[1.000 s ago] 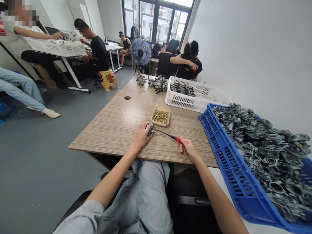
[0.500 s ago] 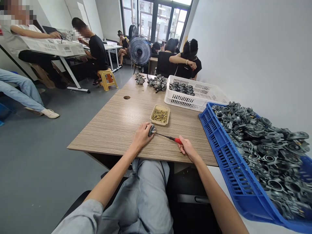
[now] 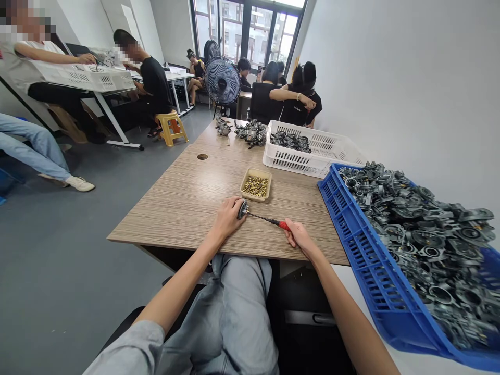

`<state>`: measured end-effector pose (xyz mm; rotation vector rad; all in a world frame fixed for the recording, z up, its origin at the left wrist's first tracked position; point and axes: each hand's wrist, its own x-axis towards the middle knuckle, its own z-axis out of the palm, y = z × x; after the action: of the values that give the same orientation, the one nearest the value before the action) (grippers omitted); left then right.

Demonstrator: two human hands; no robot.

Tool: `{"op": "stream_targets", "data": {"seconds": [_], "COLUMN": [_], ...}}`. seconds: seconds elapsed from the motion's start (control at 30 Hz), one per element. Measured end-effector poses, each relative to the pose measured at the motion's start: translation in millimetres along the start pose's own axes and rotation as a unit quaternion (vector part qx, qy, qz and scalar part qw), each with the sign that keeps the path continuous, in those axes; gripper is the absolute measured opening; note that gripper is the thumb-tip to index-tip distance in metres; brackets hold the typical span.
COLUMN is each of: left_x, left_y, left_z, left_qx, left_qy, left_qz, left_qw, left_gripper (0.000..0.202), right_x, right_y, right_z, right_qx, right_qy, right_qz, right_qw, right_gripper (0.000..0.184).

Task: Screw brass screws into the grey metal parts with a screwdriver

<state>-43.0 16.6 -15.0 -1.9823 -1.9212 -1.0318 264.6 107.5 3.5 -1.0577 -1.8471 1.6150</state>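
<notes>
My left hand rests on the wooden table and grips a small metal carburetor part, which is partly hidden by my fingers. My right hand holds a thin screwdriver with a red handle. Its shaft runs left, and its tip meets the part at the left hand. A small beige tray of brass screws sits just beyond my hands, not touching either one.
A blue crate heaped with grey metal castings tilts at the table's right edge. Beyond it stands a white basket of assembled parts, with more parts at the far end. Co-workers sit to the left and far back, near a fan.
The screwdriver lies slightly flatter than a second ago, with its tip still at the part. The whole view has shifted a little, and my hands have barely moved.
</notes>
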Motion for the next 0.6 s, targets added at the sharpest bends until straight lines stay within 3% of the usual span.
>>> {"op": "stream_targets", "data": {"seconds": [0.5, 0.6], "left_x": [-0.2, 0.2], "left_y": [-0.7, -0.4], "left_z": [0.3, 0.3], "left_qx": [-0.02, -0.018], "left_qy": [0.008, 0.006], "left_qz": [-0.011, -0.012], "left_qw": [1.0, 1.0], "left_gripper": [0.046, 0.044], "right_x": [5.5, 3.5], "right_y": [2.8, 2.8], "right_z": [-0.1, -0.7], "right_qx": [-0.001, 0.019], "right_qy": [-0.009, -0.023], "right_qz": [-0.048, -0.057], "right_qw": [0.999, 0.998], "right_gripper": [0.079, 0.071]}}
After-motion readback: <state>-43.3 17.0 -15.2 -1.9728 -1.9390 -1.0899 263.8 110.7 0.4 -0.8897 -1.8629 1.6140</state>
